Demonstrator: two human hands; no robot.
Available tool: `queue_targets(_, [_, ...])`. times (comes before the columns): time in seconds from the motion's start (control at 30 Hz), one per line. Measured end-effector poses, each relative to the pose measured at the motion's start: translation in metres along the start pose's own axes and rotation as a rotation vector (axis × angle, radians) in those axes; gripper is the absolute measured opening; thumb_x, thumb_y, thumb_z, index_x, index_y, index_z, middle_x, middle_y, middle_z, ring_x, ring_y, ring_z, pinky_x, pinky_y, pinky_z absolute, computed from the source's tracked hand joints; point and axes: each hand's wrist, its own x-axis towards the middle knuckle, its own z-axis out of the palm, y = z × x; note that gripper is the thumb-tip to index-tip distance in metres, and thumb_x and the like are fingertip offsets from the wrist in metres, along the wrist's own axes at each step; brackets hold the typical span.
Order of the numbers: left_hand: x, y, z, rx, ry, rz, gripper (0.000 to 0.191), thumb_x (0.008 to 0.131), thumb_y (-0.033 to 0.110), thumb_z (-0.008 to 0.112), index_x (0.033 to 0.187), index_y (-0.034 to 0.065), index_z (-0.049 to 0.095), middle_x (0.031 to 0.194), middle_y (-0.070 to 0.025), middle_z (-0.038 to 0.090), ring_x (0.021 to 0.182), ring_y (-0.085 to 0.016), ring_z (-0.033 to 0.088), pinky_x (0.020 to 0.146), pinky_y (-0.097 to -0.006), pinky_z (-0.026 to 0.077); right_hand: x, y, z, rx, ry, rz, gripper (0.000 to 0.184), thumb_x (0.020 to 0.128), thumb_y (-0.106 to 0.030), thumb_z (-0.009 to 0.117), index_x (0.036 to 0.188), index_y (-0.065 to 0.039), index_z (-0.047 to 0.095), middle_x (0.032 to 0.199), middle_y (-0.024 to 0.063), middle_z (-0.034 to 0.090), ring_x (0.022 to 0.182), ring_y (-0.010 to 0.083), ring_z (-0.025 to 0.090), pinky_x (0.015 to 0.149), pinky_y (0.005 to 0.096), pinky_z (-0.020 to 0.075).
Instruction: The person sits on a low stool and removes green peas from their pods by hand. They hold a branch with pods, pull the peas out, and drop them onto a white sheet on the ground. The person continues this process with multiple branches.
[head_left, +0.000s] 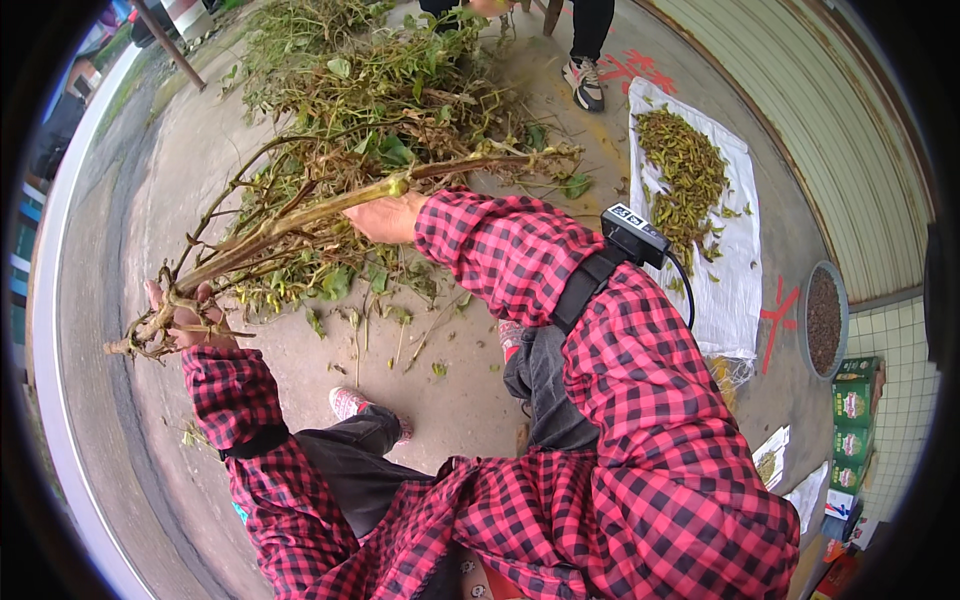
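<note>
My left hand (196, 319) is closed around the root end of a thick, dry, woody plant stalk (300, 221), with thin roots sticking out around the fingers. The stalk slants up to the right across my view, and a thinner side branch arches above it. My right hand (386, 217) is behind the middle of the stalk; its fingers are hidden by stems and leaves, so their grip does not show. Under and beyond the stalk lies a big heap of pulled bean-like plants (390, 112), with green and withered leaves.
Picked pods (679, 176) lie piled on a white woven sack (739, 300) at right. Beyond it stands a round basin of brown seed-like grains (823, 322), near green printed cartons (851, 405). Another person's shoe (585, 82) is beside the heap. Leaves and stems litter the concrete floor (300, 375).
</note>
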Motion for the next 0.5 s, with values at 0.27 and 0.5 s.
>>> queue_targets(0.27, [0.001,-0.004,-0.006,-0.027,0.042,-0.051,0.022,0.091,0.022,0.040,0.102,0.0078,0.054,0.096,-0.0052,0.060,0.073,-0.016,0.052,0.055,-0.0275,0.038,-0.010,-0.003,-0.034,0.111,-0.198,0.018,0.018,0.073,-0.013,0.052,0.088,-0.003,0.056,0.075,0.0158,0.060,0.069,0.0304,0.061,0.058,0.0402,0.0481])
queue_targets(0.5, [0.002,-0.003,-0.003,0.045,0.019,-0.016,0.052,0.080,0.050,0.055,0.101,0.0036,0.043,0.082,-0.0094,0.053,0.076,-0.021,0.055,0.069,-0.0379,0.048,-0.007,-0.006,-0.035,0.057,-0.171,-0.008,0.018,0.074,-0.016,0.050,0.086,-0.004,0.055,0.077,0.0142,0.059,0.072,0.0313,0.059,0.061,0.0403,0.0470])
